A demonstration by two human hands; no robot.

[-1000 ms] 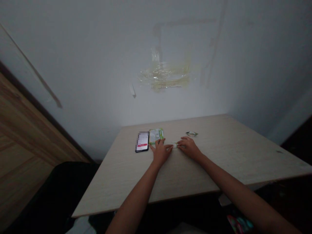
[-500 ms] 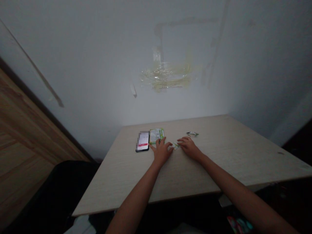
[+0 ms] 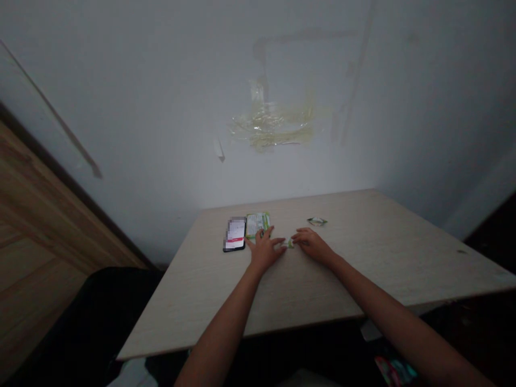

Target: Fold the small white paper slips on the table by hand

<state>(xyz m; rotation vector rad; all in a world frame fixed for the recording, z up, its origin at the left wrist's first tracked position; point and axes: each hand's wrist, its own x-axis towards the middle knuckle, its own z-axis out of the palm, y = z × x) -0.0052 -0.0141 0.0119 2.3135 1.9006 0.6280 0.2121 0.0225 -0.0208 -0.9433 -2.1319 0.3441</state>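
Both hands are pinching a small green-white sachet (image 3: 287, 243) on the table (image 3: 363, 269): left hand (image 3: 265, 249) gripping its left end, right hand (image 3: 312, 244) its right end.

A phone (image 3: 235, 234) lies on the table (image 3: 363, 269), tape residue (image 3: 272, 126) marking the wall.

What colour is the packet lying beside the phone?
Green and white packet, right of the phone; the head view shows it.
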